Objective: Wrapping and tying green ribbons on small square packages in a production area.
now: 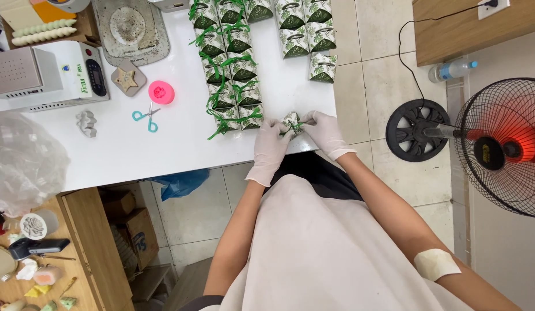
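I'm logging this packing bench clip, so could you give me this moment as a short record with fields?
left hand: gloved left hand on the small leaf-print box
right hand: gloved right hand on the same box
held item: small leaf-print box with green ribbon, at the table edge
nearby: rows of ribboned boxes, plain boxes
tools: scissors, pink mould
surface: white table
floor: fan

Bright, even light; the white table (164, 138) glares slightly, shadows are soft, and the frame edges bend.

Smooth white rubbery gloves (270, 147), glossy leaf-printed paper box (292, 124), matt white tabletop (164, 144)
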